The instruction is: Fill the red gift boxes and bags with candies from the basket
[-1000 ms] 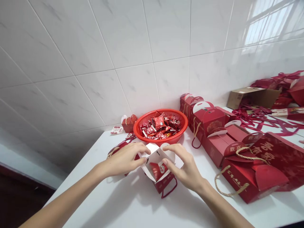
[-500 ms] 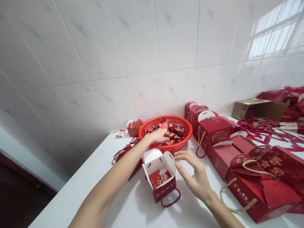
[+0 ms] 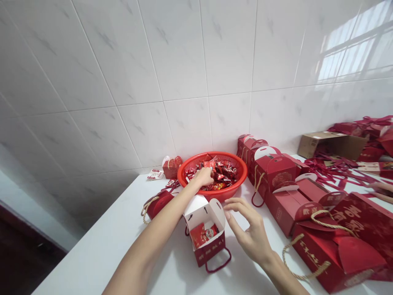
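Near the front of the white bench (image 3: 101, 254), I see a small red gift box (image 3: 211, 250) standing upright, lid flaps raised and white inside showing. A few red packets (image 3: 199, 235) lie in it, and a dark red cord handle (image 3: 218, 268) droops from its side onto the bench.

The left hand (image 3: 204, 177) is down in the red plastic basket (image 3: 225, 194) just behind the box, fingers curled among the heaped wrapped sweets (image 3: 229, 171); from where I stand I can't tell whether it has hold of one. The right hand (image 3: 250, 231) is empty, thumb and fingers loosely apart, right by the box's rounded flap (image 3: 218, 211); whether they touch, I can't say.

Left of the box, partly behind the left forearm, lies a red bag with a gold rope handle (image 3: 150, 209). By the wall sit a little red box (image 3: 172, 168) and some printed cards (image 3: 155, 175). To the right runs a row of closed red boxes (image 3: 278, 170), with a larger rope-handled one (image 3: 337, 256) nearer me. Beyond are tangled ribbons (image 3: 327, 174), an open cardboard carton (image 3: 308, 145) and, at the far edge, another person's hand (image 3: 383, 191).
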`<state>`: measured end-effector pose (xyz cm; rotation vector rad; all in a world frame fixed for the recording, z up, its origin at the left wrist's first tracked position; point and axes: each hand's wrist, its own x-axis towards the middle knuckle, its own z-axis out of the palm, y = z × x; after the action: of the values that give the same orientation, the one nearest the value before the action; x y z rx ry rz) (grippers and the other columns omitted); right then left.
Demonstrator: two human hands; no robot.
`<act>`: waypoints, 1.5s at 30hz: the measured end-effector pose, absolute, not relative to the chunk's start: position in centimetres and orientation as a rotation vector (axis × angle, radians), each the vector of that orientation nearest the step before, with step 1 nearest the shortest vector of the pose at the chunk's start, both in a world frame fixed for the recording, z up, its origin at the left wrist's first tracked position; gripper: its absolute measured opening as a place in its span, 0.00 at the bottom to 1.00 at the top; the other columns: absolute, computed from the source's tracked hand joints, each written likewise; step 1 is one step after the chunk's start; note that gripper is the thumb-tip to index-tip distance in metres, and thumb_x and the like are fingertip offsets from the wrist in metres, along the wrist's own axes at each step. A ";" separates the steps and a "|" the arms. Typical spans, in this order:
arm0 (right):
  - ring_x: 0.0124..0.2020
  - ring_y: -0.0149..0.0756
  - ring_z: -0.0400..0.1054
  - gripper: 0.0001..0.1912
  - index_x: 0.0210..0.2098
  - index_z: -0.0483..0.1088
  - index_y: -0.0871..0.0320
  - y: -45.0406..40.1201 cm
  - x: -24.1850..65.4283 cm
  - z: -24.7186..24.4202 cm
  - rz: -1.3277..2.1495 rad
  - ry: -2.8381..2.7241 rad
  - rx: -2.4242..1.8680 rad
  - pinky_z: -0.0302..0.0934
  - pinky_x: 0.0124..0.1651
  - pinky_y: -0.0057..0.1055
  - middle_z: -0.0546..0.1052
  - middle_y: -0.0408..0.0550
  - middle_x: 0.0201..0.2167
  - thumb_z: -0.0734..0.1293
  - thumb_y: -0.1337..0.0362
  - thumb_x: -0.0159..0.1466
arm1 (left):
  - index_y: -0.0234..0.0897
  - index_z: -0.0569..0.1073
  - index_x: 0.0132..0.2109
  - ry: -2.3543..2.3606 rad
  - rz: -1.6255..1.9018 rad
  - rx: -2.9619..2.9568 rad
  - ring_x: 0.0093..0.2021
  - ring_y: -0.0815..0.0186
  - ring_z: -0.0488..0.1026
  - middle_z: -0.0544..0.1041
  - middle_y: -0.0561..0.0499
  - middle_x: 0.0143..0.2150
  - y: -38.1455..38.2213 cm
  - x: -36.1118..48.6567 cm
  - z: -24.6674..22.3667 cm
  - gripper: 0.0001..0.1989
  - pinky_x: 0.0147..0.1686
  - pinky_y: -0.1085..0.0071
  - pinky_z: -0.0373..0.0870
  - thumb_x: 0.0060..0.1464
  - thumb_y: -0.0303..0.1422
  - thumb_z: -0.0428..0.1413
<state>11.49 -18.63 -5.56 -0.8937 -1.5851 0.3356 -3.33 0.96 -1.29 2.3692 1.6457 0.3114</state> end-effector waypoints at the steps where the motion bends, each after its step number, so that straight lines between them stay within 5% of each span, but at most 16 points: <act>1: 0.44 0.43 0.74 0.07 0.37 0.75 0.55 -18.6 11.5 -5.6 0.338 -1.584 -0.897 0.69 0.46 0.36 0.79 0.53 0.41 0.64 0.64 0.67 | 0.38 0.82 0.34 1.668 0.394 2.337 0.46 0.51 0.79 0.83 0.43 0.38 1.0 -3.6 -1.3 0.12 0.47 0.63 0.71 0.43 0.21 0.58; 6: 0.44 0.42 0.74 0.07 0.37 0.74 0.55 -18.7 11.5 -5.7 0.340 -1.586 -0.896 0.68 0.46 0.35 0.78 0.53 0.41 0.64 0.65 0.67 | 0.37 0.82 0.41 1.656 0.765 2.178 0.46 0.58 0.79 0.84 0.47 0.43 1.7 -4.8 -1.5 0.19 0.48 0.68 0.72 0.46 0.17 0.54; 19: 0.43 0.42 0.75 0.07 0.36 0.75 0.56 -18.6 11.5 -5.6 0.335 -1.577 -0.888 0.70 0.44 0.34 0.78 0.53 0.40 0.64 0.66 0.67 | 0.32 0.79 0.40 1.387 1.171 2.037 0.44 0.64 0.80 0.83 0.46 0.43 2.3 -4.6 -2.0 0.13 0.49 0.70 0.74 0.50 0.17 0.55; 27: 0.43 0.38 0.75 0.07 0.36 0.74 0.56 -18.5 11.5 -5.7 0.289 -1.579 -0.859 0.69 0.42 0.30 0.78 0.51 0.40 0.64 0.68 0.68 | 0.37 0.81 0.41 1.523 1.207 2.190 0.49 0.59 0.76 0.81 0.47 0.45 1.8 -5.1 -1.7 0.18 0.56 0.61 0.70 0.52 0.17 0.51; 31: 0.43 0.37 0.75 0.07 0.36 0.74 0.57 -18.5 11.4 -5.8 0.289 -1.580 -0.856 0.69 0.42 0.29 0.77 0.51 0.40 0.64 0.68 0.68 | 0.37 0.82 0.42 1.492 0.995 2.366 0.56 0.57 0.73 0.79 0.46 0.50 1.5 -4.8 -1.6 0.18 0.62 0.59 0.64 0.52 0.18 0.51; 35: 0.42 0.37 0.75 0.07 0.36 0.74 0.57 -18.6 11.4 -5.7 0.287 -1.583 -0.860 0.69 0.41 0.29 0.77 0.52 0.40 0.64 0.68 0.68 | 0.40 0.83 0.36 1.237 0.375 2.524 0.40 0.64 0.79 0.83 0.54 0.38 1.2 -4.0 -2.0 0.11 0.45 0.74 0.73 0.48 0.23 0.60; 37: 0.42 0.37 0.75 0.07 0.36 0.74 0.57 -18.5 11.4 -5.7 0.287 -1.580 -0.862 0.69 0.41 0.28 0.77 0.52 0.40 0.64 0.68 0.68 | 0.41 0.83 0.43 1.190 0.142 2.545 0.41 0.64 0.80 0.84 0.54 0.41 1.2 -3.6 -2.2 0.14 0.44 0.76 0.73 0.47 0.25 0.62; 40: 0.42 0.37 0.75 0.07 0.36 0.74 0.57 -18.5 11.4 -5.6 0.290 -1.582 -0.866 0.69 0.41 0.28 0.77 0.51 0.40 0.64 0.68 0.68 | 0.41 0.76 0.58 1.241 -0.036 2.569 0.54 0.57 0.76 0.79 0.47 0.56 1.4 -3.1 -2.1 0.25 0.53 0.70 0.70 0.51 0.30 0.60; 45: 0.42 0.36 0.74 0.07 0.36 0.74 0.57 -18.4 11.3 -5.8 0.288 -1.596 -0.875 0.68 0.40 0.27 0.77 0.51 0.40 0.63 0.68 0.68 | 0.40 0.67 0.65 1.406 -0.212 2.554 0.62 0.44 0.69 0.69 0.39 0.65 1.6 -2.1 -1.4 0.36 0.56 0.58 0.68 0.49 0.38 0.62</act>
<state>11.32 -18.44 -5.82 -0.8751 -1.5964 0.2880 -2.14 1.57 -1.38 2.5537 1.4065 -0.2121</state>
